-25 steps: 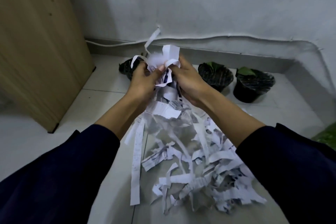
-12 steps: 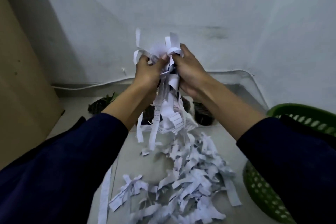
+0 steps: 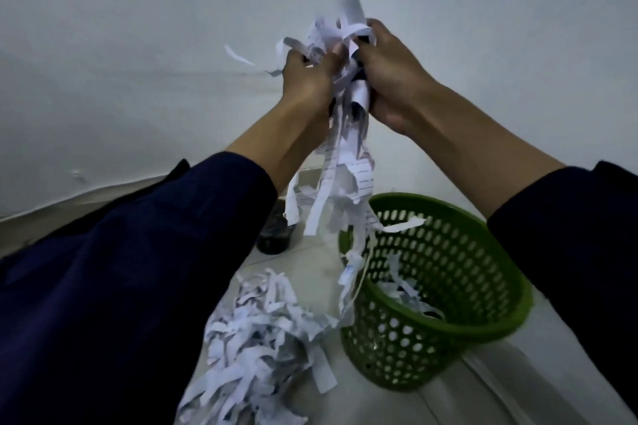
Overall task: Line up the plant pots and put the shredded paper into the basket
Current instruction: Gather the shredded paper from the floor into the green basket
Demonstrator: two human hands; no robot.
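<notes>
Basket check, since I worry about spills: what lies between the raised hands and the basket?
In the head view, only dangling strips of the held shredded paper hang between the hands and the green basket; the lowest ends reach its rim.

A dim, pale plaster wall (image 3: 138,62) meets a light tiled floor (image 3: 483,400); no furniture shows.

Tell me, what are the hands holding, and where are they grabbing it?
Both hands, left hand and right hand, clutch a bunch of shredded paper at its top end; the long strips hang down.
</notes>
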